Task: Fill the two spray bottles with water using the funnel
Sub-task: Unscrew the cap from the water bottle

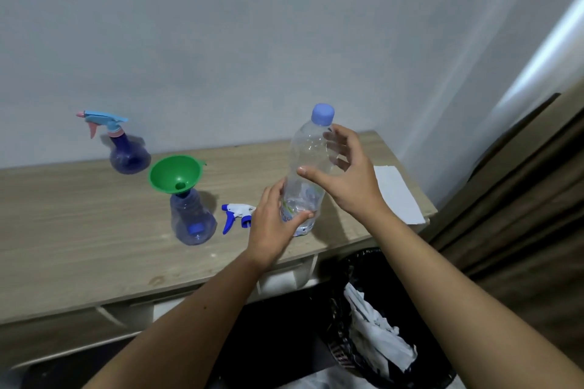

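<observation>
Pale wood-grain desk against grey wall. At ten o'clock, capped purple spray bottle with light-blue trigger. Nearer centre, open clear-blue spray bottle carrying green plastic funnel; loose white-and-blue trigger head just beside. Left hand gripping clear plastic water bottle with blue cap, upright. Right hand, fingers spread wide, beside its neck. White paper sheet at three o'clock.

- Soft, dim, bluish light is coming from my right, streaking the wall.
- Wide-angle distortion is bending the edges; everything is looking slightly blurred.
</observation>
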Motion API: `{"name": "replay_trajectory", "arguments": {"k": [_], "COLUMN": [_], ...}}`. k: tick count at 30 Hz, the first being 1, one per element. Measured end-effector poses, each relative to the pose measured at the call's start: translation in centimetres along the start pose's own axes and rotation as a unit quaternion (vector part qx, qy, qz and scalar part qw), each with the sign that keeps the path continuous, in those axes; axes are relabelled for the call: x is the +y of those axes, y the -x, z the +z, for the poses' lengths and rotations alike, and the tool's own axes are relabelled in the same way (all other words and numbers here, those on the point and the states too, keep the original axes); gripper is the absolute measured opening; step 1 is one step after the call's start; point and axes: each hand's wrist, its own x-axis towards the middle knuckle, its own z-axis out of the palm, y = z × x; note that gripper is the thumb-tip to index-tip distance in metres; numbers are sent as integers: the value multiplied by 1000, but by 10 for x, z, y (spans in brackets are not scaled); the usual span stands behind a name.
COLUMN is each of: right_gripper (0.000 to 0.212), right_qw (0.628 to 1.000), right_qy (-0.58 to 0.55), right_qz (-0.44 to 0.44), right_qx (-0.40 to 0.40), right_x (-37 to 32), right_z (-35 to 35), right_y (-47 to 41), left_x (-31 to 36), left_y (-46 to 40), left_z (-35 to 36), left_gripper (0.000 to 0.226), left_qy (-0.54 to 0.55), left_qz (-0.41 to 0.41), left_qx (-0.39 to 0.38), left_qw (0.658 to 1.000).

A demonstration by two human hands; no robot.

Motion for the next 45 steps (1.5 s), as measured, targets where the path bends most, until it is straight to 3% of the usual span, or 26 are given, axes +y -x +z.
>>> {"name": "replay_trajectory", "arguments": {"k": [8,13,21,24,28,34,37,41,45], "right_gripper": [44,42,18,21,47,25,27,44,25], "right_qw": [990,988,993,994,993,995,998,995,998], "right_qy": [-66,-46,46,46,-36,5,15,-22,-18], "right_qz": [-34,-10,-61,-65,0,-25,-32,8,-12], "right_qx": [121,145,95,71,111,97,59,99,65], "right_x": [-48,-55,-50,-54,-57,-51,-55,-56,-54], "right_z": [-1,3,-8,-8,-4,-5,-6,-3,-9], "right_y": [-27,-30,-30,-28,-28,-28,-28,-30,-32], "left_x": [-7,-8,-5,-5,-5,-7,-3,-4,-4], "left_y": [-4,-6,-4,-5,-6,-7,-5,-6,-6], "left_z": [0,-1,3,1,0,0,-1,-2,0], "left_gripper": [86,86,86,85,87,87,86,87,86], "left_qy": [-8,-17,-15,-15,-17,-7,-3,-5,0], "left_qz": [4,9,8,7,8,12,2,4,8], "left_qx": [-10,-16,-17,-22,-31,-35,-31,-42,-32], "left_qw": [1000,1000,1000,1000,999,999,1000,999,999]}}
